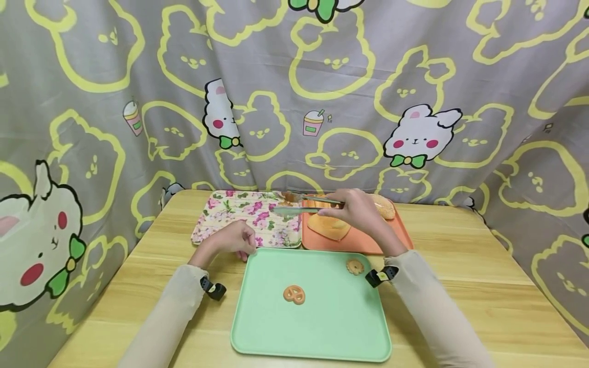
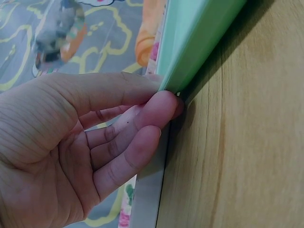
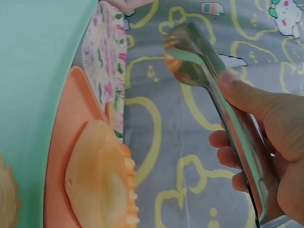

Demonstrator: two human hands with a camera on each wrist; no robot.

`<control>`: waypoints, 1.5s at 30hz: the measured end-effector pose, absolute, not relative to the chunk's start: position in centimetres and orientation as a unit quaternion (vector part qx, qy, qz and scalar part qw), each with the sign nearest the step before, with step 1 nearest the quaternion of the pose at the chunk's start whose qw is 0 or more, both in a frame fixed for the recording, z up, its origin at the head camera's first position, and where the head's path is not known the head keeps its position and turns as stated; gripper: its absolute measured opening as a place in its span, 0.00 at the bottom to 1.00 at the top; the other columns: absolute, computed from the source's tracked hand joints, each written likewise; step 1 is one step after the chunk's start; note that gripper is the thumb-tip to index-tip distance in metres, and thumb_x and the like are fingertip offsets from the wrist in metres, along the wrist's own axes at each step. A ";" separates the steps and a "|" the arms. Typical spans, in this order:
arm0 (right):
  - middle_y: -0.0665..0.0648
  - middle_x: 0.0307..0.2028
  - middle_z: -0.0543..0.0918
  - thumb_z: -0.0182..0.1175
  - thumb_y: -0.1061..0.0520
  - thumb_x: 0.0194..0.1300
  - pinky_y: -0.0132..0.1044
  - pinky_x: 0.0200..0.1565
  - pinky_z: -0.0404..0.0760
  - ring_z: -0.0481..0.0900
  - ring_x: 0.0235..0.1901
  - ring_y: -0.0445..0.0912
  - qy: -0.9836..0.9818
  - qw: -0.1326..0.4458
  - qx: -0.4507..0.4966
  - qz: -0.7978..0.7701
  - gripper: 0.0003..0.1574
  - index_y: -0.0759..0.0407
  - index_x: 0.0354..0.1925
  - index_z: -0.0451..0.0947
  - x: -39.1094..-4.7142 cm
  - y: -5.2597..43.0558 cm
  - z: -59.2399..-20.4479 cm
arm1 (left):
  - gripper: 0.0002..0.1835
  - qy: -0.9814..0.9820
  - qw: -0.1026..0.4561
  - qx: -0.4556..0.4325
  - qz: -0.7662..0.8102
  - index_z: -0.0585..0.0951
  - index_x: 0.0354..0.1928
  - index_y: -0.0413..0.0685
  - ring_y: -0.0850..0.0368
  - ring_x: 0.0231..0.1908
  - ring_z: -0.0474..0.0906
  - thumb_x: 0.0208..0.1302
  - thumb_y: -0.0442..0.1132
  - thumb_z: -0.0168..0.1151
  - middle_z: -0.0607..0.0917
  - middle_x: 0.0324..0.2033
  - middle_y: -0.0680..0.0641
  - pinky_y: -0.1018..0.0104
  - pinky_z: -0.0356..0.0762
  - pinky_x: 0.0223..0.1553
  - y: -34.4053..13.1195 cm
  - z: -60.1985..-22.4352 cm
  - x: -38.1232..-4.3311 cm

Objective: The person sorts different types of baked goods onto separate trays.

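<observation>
My right hand [image 1: 356, 209] grips metal tongs [image 3: 232, 128] above the orange tray [image 1: 363, 246], their tips pointing left over the floral tray [image 1: 230, 214]. Between the tips is a small orange-brown piece of food [image 3: 171, 58], blurred and partly covered by the metal. With thumb and fingers, my left hand [image 2: 90, 128] pinches the far left corner of the green tray [image 1: 340, 327]. On that tray lie a pretzel [image 1: 294, 294] near the middle and a round scalloped biscuit [image 1: 355, 266] toward the far right corner.
A smooth golden bread [image 1: 327, 227] lies on the orange tray, with a seeded bun [image 1: 384, 207] behind it at the right. The wooden table [image 1: 465, 286] ends at a patterned curtain [image 1: 276, 117] behind the trays.
</observation>
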State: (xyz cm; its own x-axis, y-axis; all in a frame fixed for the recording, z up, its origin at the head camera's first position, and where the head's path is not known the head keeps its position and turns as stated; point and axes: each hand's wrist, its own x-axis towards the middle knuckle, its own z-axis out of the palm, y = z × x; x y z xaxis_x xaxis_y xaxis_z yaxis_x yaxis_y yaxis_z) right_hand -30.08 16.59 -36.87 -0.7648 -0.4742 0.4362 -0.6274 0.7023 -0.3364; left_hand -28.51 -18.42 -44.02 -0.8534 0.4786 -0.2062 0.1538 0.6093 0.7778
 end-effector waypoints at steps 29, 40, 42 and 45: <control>0.46 0.09 0.65 0.72 0.42 0.62 0.31 0.16 0.50 0.54 0.11 0.39 -0.939 0.152 0.224 0.211 0.24 0.54 0.20 0.79 -35.7 10.2 -42.0 | 0.06 0.876 0.198 0.183 0.400 0.83 0.26 0.39 0.57 0.19 0.84 0.59 0.28 0.70 0.86 0.21 0.46 0.63 0.85 0.26 -18.5 -44.2 -28.6; 0.45 0.12 0.51 0.71 0.40 0.62 0.31 0.17 0.48 0.47 0.13 0.39 -0.944 0.141 0.220 0.200 0.36 0.52 0.15 0.59 -36.1 9.9 -42.5 | 0.06 0.876 0.196 0.184 0.401 0.83 0.27 0.38 0.57 0.19 0.83 0.60 0.28 0.70 0.86 0.20 0.46 0.63 0.85 0.25 -18.6 -44.2 -28.5; 0.45 0.13 0.51 0.72 0.40 0.62 0.31 0.18 0.48 0.47 0.13 0.39 -0.943 0.142 0.218 0.207 0.36 0.53 0.16 0.59 -36.1 9.8 -42.5 | 0.06 0.876 0.195 0.186 0.401 0.83 0.27 0.38 0.56 0.19 0.83 0.60 0.28 0.70 0.86 0.21 0.46 0.63 0.85 0.25 -18.5 -44.2 -28.5; 0.46 0.13 0.51 0.72 0.41 0.62 0.31 0.17 0.49 0.47 0.13 0.39 -0.941 0.148 0.216 0.216 0.37 0.53 0.16 0.59 -36.1 9.7 -42.5 | 0.06 0.876 0.195 0.184 0.400 0.83 0.27 0.38 0.56 0.19 0.83 0.60 0.29 0.70 0.86 0.21 0.45 0.63 0.85 0.25 -18.5 -44.2 -28.5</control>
State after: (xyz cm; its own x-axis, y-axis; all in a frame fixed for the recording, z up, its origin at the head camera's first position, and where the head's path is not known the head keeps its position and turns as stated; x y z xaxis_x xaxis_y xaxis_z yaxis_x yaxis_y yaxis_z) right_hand -36.08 9.71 -42.54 -0.8630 -0.3428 0.3711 -0.4702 0.8135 -0.3421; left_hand -28.46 -18.53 -44.20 -0.8563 0.4780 -0.1955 0.1655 0.6127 0.7728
